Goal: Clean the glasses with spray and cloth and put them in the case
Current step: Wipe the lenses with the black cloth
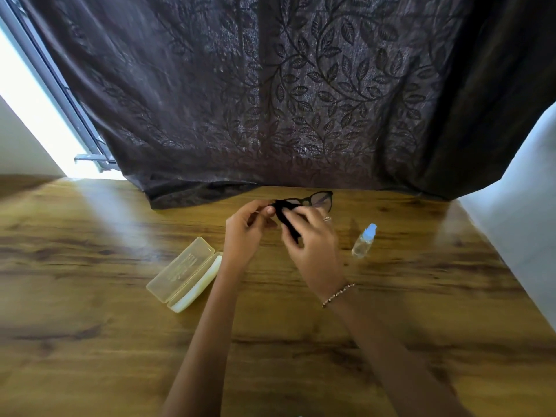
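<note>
Head camera looks down on a brown wood-grain table (pixel 120 341) with both bare hands raised over its far middle. The left hand (pixel 245 231) has its fingers curled, thumb and fingertips pinching the left end of the black-framed glasses (pixel 320 200). The right hand (pixel 314 240) grips a small black cloth (pixel 287 221), its fingers bent round the cloth and pressing it against the left lens; that lens is hidden behind cloth and fingers, while the right lens shows clear beyond the knuckles. A ring (pixel 327 219) sits on one right finger and a beaded bracelet (pixel 337 294) circles the right wrist. The pale yellow translucent plastic glasses case (pixel 182 273) lies open on the table, just left of the left forearm. The small clear spray bottle with a pale blue cap (pixel 364 240) rests on the table near the right hand, apart from it. A dark brown leaf-patterned curtain (pixel 270 100) hangs behind, its hem touching the table's far edge.
</note>
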Available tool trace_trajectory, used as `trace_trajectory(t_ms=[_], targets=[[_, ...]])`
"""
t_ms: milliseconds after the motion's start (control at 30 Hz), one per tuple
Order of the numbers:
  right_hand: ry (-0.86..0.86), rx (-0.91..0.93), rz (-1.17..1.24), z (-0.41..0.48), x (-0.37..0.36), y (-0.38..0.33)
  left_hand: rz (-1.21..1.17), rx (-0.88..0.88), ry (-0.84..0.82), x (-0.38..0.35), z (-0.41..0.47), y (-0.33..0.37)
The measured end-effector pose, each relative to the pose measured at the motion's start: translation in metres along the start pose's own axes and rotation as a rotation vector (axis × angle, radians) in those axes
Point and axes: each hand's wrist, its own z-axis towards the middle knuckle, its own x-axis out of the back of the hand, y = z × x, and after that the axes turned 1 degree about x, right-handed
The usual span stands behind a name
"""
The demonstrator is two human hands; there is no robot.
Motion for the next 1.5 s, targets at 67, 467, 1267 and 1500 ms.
trace_trajectory(t_ms=[67, 467, 1267, 1500], targets=[[-0.084, 0.037, -0.048, -0.008, -0.003, 0.000, -0.012, 0.027, -0.006, 0.001, 0.000, 0.002], [-0.170, 0.076, -0.121, -0.007, 0.004, -0.002, -0.106, 0.088, -0.010, 0.000, 0.000, 0.011], [-0.178, 0.085, -0.170, 0.010, 0.003, -0.011, -0.132, 0.081, 0.018, 0.003, 0.003, 0.016], [-0.147, 0.083, -0.160, 0.006, 0.004, -0.011, -0.120, 0.082, 0.096, 0.008, 0.004, 0.017]])
